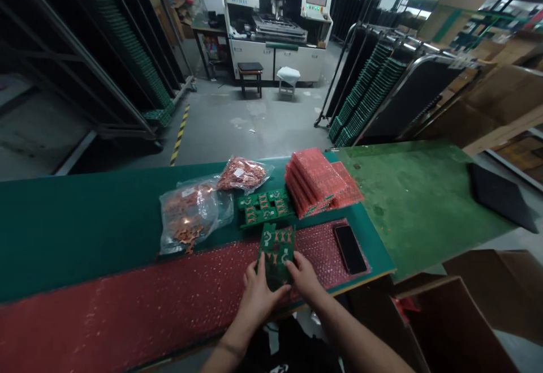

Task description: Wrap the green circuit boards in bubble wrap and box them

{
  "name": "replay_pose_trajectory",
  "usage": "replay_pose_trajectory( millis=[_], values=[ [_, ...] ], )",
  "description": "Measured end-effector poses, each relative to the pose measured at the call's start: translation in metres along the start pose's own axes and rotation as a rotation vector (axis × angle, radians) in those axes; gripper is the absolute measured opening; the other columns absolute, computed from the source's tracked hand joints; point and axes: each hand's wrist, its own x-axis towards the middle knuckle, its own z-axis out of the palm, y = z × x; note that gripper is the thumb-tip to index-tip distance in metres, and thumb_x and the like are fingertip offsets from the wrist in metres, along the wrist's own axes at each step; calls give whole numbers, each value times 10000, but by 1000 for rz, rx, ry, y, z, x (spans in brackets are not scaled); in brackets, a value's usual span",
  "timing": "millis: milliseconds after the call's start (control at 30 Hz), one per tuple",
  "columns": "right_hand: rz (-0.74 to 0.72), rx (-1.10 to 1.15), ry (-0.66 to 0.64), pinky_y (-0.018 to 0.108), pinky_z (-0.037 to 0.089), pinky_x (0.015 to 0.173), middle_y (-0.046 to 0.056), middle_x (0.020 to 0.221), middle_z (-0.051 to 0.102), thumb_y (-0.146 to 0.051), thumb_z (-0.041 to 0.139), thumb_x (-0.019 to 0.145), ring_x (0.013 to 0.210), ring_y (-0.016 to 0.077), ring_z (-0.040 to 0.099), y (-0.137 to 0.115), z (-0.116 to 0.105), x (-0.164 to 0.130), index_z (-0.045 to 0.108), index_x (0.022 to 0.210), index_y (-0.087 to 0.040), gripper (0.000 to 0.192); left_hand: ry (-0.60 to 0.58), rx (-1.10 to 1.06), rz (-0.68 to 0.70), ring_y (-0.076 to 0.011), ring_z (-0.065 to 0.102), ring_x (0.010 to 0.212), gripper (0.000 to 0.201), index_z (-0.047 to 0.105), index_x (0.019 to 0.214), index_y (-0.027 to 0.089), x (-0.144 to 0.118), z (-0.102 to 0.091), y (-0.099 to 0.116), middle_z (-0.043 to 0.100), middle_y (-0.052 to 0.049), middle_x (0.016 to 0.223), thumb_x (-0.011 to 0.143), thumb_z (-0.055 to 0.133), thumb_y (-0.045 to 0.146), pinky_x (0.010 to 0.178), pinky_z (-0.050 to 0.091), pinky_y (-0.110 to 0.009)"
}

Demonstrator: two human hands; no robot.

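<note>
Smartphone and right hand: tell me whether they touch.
Apart. The head view plainly shows red bubble wrap between the right hand and the smartphone.

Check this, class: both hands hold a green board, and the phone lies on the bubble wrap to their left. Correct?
Not quite: the left hand and right hand do hold the green board, but the head view shows the phone on the bubble wrap to their right.

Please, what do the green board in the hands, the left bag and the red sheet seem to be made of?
Green board: probably rigid circuit laminate, seemingly matt, with copper-coloured pieces. Left bag: likely thin, clear plastic; it wrinkles and glares. Red sheet: apparently plastic bubble wrap; its dimples shine.
</note>
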Motion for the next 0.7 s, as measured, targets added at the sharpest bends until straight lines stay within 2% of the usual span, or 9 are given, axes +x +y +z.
replay_pose_trajectory(
  millis=[133,233,400,533,700],
  values=[
    [33,-306,12,310,419,881,109,1002,640,-130,491,735,950,209,583,9,-27,17,588,983,-111,267,-64,-207,64,-272,401,1200,851,299,1350,97,-4,33,-17,386,-148,1237,620,620,395,1035,323,-387],
    [54,-529,8,296,405,887,118,1026,632,-102,497,748,985,214,571,10,-32,23,589,1002,-102,270,-45,-112,75,-280,387,1211,777,314,1346,80,-2,42,-22,398,-153,1245,659,588,318,1042,313,-390],
    [52,-776,16,305,405,859,118,1100,588,-127,491,794,1017,234,556,8,-27,15,488,1198,-125,404,-4,67,137,-290,372,1218,714,345,1339,108,-7,51,-27,406,-147,1288,695,585,300,1034,316,-416],
    [69,-866,14,302,410,824,136,1143,534,-151,458,833,978,231,571,9,-27,13,481,1215,-150,383,-2,136,176,-285,365,1238,697,345,1346,115,-11,52,-28,401,-146,1330,714,574,299,1035,322,-415],
    [77,-839,25,291,413,806,141,1168,509,-162,449,845,955,219,580,11,-28,16,485,1205,-150,362,-5,248,182,-299,370,1248,675,365,1340,92,-12,50,-22,357,-167,1394,723,575,268,1028,336,-421]
  ],
)
